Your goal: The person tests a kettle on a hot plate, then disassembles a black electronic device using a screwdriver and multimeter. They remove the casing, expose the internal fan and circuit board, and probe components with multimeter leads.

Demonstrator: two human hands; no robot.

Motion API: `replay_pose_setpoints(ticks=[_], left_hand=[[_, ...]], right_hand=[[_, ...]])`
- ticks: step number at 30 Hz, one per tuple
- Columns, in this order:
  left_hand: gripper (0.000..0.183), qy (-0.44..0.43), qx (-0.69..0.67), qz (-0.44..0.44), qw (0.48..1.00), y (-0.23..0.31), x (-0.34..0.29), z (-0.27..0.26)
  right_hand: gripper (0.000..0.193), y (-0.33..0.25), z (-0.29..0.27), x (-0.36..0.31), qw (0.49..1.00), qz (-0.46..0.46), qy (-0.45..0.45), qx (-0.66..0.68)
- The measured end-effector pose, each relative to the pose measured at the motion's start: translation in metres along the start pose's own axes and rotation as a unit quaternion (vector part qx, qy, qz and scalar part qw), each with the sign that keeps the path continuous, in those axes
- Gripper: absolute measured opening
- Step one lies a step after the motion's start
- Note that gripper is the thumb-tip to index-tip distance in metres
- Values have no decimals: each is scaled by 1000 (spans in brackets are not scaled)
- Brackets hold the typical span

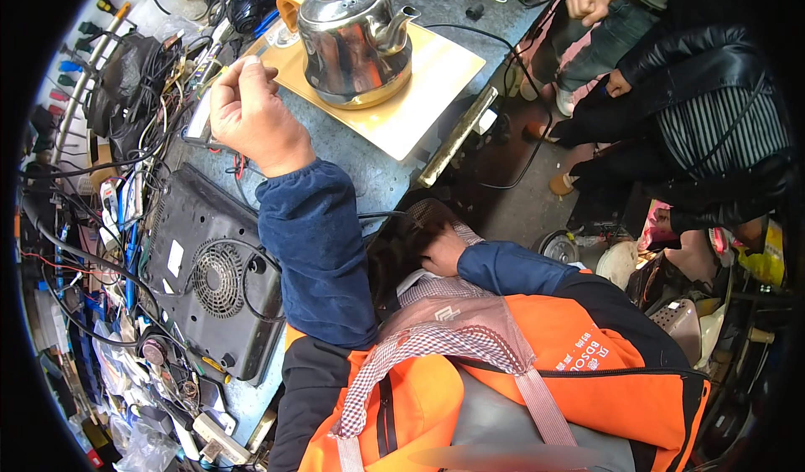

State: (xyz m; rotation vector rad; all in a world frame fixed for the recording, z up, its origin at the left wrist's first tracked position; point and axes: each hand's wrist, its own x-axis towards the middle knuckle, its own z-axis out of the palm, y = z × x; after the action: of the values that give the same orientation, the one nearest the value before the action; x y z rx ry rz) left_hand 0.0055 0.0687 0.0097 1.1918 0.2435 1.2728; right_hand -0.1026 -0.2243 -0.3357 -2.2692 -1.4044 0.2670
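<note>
left hand [258, 116] raised over the tabletop, near the kettle and apart from it, fingers curled inward toward the thumb; whether anything small is pinched there, cannot tell. cuff of a navy-blue cloth sleeve [314, 237] gathered in soft folds at the wrist. right hand [444, 251] low, beside the tabletop's near edge and the brown checked cloth apron [457, 314]; its fingers run into shadow, so whether they grasp or are loose, cannot tell.

nearest thing: a rounded, mirror-bright steel kettle [348, 44] with a yellow-orange loop handle [289, 9], short curved spout and domed lid. it stands upright on a flat, glossy, pale-gold square plate [453, 57], reflections warping around its belly. handle on the left side, spout on the right.

plate lies on the worn blue-grey tabletop [369, 166], surface scuffed and stained. nearer the left, a black hard-plastic square appliance [197, 229], underside up: round slotted vent grille [220, 281], white sticker, thin cord lying across it. further left, a dense tangle of dark cables and crumpled plastic [134, 82].

at the right, a person in a glossy black jacket and a striped top [713, 124]; beyond, another person's clenched hand [587, 7].
</note>
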Motion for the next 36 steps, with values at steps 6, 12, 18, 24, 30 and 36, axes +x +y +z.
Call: replay_pose_setpoints(ticks=[6,12,18,24,30,36], left_hand=[[39,-121,-8,-8,993,-4,0,0],[92,-256,88,41,962,-9,-7,4],[118,-306,148,87,936,-15,-14,11],[128,-321,220,75,918,-15,-21,17],[120,-316,245,6,917,0,-22,20],[125,-205,396,134,885,2,-43,31]], right_hand=[[26,2,3,0,1000,-17,26,-1],[27,2,3,0,1000,1,-21,-3],[26,0,1,0,1000,-14,16,7],[24,1,3,2,999,-22,36,-2],[24,1,5,0,1000,-14,27,-9],[26,2,6,1,999,-25,34,-16]])
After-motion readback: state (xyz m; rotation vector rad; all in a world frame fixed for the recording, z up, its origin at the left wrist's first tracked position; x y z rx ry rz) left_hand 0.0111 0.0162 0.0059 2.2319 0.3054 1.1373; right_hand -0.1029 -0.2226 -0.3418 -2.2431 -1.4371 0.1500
